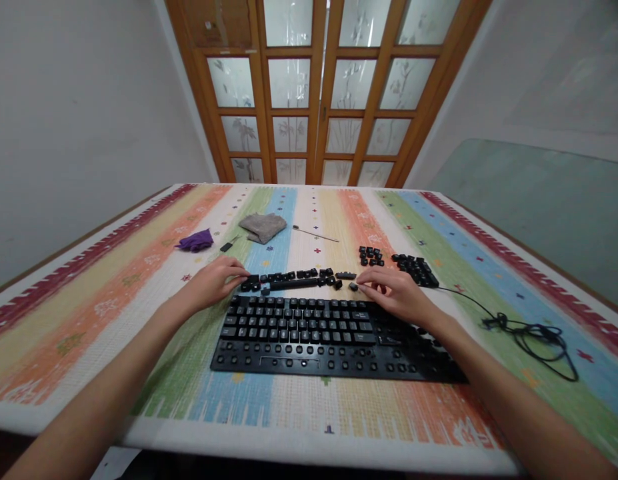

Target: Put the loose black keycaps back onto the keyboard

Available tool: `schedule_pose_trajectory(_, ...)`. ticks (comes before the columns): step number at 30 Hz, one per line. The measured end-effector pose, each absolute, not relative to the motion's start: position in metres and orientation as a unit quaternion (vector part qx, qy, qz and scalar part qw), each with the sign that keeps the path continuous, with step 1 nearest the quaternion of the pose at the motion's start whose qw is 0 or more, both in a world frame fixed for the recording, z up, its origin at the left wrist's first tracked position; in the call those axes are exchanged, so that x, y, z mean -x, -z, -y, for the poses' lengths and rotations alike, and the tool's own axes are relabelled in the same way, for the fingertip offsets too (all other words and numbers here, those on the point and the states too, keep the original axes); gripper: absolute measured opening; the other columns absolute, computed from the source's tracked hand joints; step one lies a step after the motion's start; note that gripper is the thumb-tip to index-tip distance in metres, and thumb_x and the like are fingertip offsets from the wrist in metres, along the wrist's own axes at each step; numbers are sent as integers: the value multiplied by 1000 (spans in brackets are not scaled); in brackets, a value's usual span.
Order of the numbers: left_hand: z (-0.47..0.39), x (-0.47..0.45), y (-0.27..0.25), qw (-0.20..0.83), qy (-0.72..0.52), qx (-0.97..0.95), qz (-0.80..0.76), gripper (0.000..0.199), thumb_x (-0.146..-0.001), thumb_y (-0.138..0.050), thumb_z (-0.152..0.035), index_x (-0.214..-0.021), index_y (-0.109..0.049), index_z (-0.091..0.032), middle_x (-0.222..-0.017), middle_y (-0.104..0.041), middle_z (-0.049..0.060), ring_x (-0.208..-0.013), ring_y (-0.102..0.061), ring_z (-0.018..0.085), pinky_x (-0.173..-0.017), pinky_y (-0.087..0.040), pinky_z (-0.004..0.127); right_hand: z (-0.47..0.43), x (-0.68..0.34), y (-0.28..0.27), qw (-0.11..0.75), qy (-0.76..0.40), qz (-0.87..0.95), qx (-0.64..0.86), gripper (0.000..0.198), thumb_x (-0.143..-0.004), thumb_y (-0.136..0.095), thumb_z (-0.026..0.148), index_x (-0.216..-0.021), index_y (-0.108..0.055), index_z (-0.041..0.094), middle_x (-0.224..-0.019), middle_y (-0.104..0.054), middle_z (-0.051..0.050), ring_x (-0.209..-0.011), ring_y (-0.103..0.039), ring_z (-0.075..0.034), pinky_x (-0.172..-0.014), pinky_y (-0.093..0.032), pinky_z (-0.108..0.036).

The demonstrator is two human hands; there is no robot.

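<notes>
A black keyboard lies in front of me. Its upper rows carry keycaps, while the two nearest rows and much of the right end show bare switches. Behind it stretches an uneven row of loose black keycaps, among them a long space bar. At that row's left end, my left hand pinches a keycap between thumb and fingertips. My right hand reaches over the keyboard's right part, its thumb and index finger closed at a small keycap. This hand and forearm hide some of the keyboard.
More loose keycaps sit in a small group and a larger block at the right. A coiled black cable lies farther right. Behind the row are a grey cloth, a purple cloth, a thin brush and a small black tool.
</notes>
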State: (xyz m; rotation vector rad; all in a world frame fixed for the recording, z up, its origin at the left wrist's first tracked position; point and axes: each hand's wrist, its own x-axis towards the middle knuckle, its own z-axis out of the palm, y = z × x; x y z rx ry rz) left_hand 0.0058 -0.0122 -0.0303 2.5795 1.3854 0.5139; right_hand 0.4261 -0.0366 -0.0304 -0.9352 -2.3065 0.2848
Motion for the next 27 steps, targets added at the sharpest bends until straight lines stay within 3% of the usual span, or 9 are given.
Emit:
schedule_pose_trajectory(6,6,-5,33,98,-184,-858,-470,30,-89,-55,-43,-97,-76,-22,-99,-72,8,-93,-64,24,-90,-50,39,41,-425,29,324,-75,870,365,21,-99,-52,30,-91,-69,20,-86,-72,-7,-70,-63,-17,-63,-48,-29)
schedule_pose_trajectory(15,-1,-9,35,123,-208,-838,-490,28,-83,-61,-43,-91,-74,-20,-91,-73,8,-89,-66,24,-88,-51,38,42,-427,31,341,-68,864,365,21,-98,-53,28,-87,-69,19,-84,-71,-7,-62,-60,-14,-58,-47,-26)
schedule_pose_trajectory(21,2,-9,35,146,-249,-807,-516,37,-82,-62,-49,-99,-71,-18,-93,-74,8,-79,-66,21,-77,-55,35,43,-427,31,340,-76,863,367,20,-97,-52,28,-89,-69,19,-85,-71,-6,-62,-60,-13,-56,-46,-26)
schedule_pose_trajectory(27,37,-3,22,163,-306,-779,-523,42,-86,-59,-55,-98,-70,-16,-97,-74,10,-88,-69,23,-85,-57,38,43,-427,33,339,-76,864,364,19,-96,-52,27,-91,-69,20,-85,-71,-7,-64,-62,-15,-58,-49,-28)
